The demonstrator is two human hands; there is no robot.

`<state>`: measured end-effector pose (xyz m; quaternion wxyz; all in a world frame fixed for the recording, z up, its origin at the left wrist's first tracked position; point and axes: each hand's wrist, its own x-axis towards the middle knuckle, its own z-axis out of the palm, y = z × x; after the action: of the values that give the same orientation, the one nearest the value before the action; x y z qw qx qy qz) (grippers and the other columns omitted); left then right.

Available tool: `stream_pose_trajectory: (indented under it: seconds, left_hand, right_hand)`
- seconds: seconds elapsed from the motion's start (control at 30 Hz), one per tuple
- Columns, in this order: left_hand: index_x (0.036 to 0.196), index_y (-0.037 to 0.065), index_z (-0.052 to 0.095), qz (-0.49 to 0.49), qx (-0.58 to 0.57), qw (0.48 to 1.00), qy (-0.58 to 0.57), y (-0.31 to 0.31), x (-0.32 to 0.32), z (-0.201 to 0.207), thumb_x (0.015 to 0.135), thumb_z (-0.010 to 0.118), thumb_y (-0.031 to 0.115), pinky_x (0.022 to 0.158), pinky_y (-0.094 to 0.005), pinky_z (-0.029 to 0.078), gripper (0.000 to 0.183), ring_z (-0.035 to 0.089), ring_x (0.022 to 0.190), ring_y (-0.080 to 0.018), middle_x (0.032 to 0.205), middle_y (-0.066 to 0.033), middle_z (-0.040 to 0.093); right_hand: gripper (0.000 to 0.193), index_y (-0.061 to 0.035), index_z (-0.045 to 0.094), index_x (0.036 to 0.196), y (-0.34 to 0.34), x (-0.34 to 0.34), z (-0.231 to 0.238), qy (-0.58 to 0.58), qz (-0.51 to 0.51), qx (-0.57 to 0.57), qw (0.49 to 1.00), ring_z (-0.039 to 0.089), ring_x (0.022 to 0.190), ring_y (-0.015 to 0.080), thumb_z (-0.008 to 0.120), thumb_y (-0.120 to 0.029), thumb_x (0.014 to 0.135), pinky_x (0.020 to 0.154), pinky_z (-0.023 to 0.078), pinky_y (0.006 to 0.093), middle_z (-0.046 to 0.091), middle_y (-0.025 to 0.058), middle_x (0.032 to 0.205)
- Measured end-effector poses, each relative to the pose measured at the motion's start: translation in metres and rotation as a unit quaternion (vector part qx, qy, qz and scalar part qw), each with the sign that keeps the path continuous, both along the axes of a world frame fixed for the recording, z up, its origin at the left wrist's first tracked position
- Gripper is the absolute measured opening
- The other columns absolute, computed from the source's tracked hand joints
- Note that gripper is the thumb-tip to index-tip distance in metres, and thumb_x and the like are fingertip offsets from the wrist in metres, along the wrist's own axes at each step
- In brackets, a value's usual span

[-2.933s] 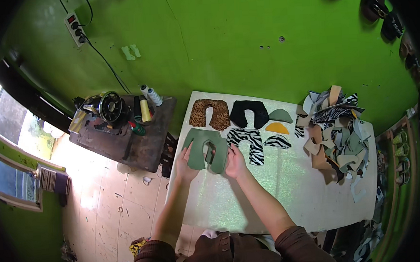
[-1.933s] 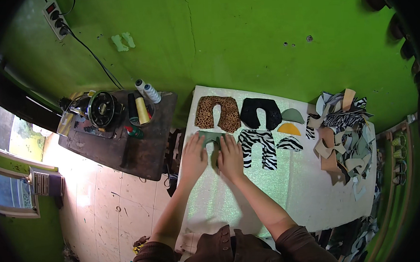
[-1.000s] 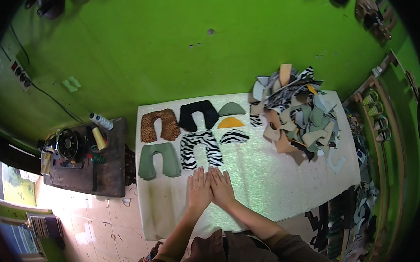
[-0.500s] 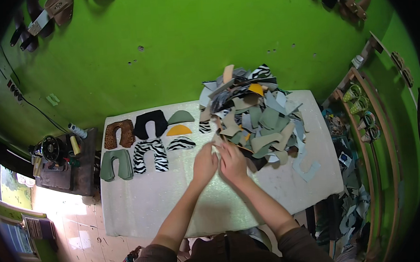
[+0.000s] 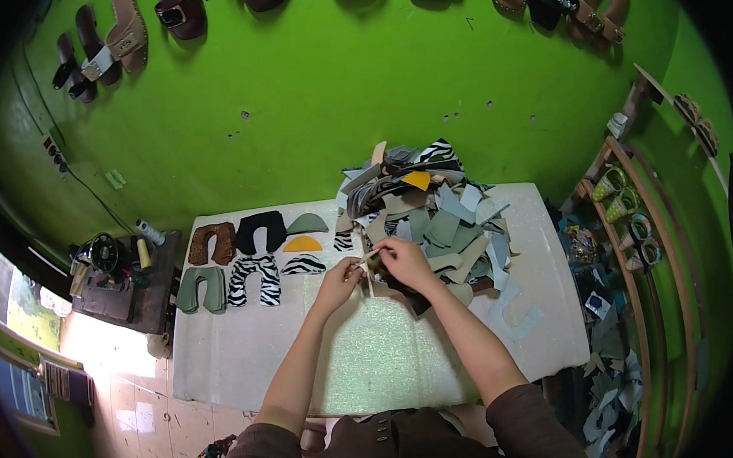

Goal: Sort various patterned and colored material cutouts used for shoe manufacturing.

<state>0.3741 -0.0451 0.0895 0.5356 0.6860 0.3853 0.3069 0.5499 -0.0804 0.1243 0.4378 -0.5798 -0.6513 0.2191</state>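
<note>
Close together at the left edge of a heap of cut material scraps point(image 5: 441, 225), my two hands work on a narrow pale strip point(image 5: 368, 259). Fingers of my left hand point(image 5: 339, 283) are curled and pinch its near end. My right hand point(image 5: 405, 263) is closed on its other end, knuckles up. To the left of my hands lie U-shaped cut pieces: brown point(image 5: 211, 244), black point(image 5: 259, 232), green point(image 5: 202, 289) and zebra-striped point(image 5: 254, 281). Beside them are half-moon pieces in green point(image 5: 307, 223), yellow point(image 5: 303, 244) and zebra stripes point(image 5: 303, 265).
All this lies on a pale-covered table point(image 5: 249, 355). A grey cut-out point(image 5: 517, 312) is right of the heap. A sewing machine point(image 5: 103, 255) stands at the left, a wooden rack with shoes point(image 5: 621, 191) at the right. Sandals point(image 5: 128, 34) hang on the green wall.
My hands have moved slightly apart, and the pale strip now shows between them. The view has tilted upward, bringing more hanging footwear into sight.
</note>
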Motion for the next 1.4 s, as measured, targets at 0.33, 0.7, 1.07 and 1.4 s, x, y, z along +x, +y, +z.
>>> stream_pose_trajectory:
  seconds: [0.33,0.7,1.07,1.4]
  left_hand:
    - [0.104,0.001,0.048,-0.033,-0.168,0.970,-0.174,-0.001,-0.016,0.072,0.088,0.048,0.011,0.070,-0.0250,0.047,0.019,0.058,0.075,-0.0131,0.087,-0.0062,0.058]
    - [0.107,0.003,0.042,0.004,-0.202,0.942,-0.270,-0.003,-0.006,0.097,0.087,0.046,0.009,0.076,-0.0301,0.049,0.021,0.059,0.081,-0.0178,0.095,-0.0103,0.057]
    - [0.116,0.002,0.037,-0.001,-0.196,0.947,-0.253,-0.007,-0.004,0.101,0.087,0.043,0.012,0.087,-0.0339,0.043,0.031,0.055,0.096,-0.0212,0.109,-0.0120,0.054]
    - [0.116,0.001,0.036,-0.020,-0.147,0.952,-0.269,-0.005,0.005,0.104,0.089,0.043,0.015,0.083,-0.0310,0.046,0.031,0.055,0.095,-0.0185,0.106,-0.0130,0.054]
  right_hand:
    - [0.015,0.0002,0.057,0.094,-0.005,0.039,0.041,0.127,0.036,-0.061,0.989,0.052,0.069,0.0075,0.055,-0.010,0.083,0.064,0.043,0.0210,0.059,0.0028,0.078]
    - [0.028,-0.0106,0.061,0.100,-0.032,0.086,0.002,-0.393,0.004,-0.139,0.909,0.058,0.087,0.0296,0.059,-0.014,0.072,0.077,0.046,0.0355,0.060,0.0119,0.093]
    - [0.020,-0.0047,0.058,0.100,-0.027,0.064,0.091,0.293,0.021,-0.110,0.949,0.041,0.054,0.0036,0.052,-0.018,0.087,0.049,0.033,0.0194,0.058,-0.0040,0.076]
    - [0.022,-0.0023,0.055,0.098,-0.028,0.020,0.109,0.503,0.365,0.003,0.783,0.053,0.102,0.0259,0.043,-0.016,0.087,0.092,0.041,0.0362,0.050,0.0147,0.115]
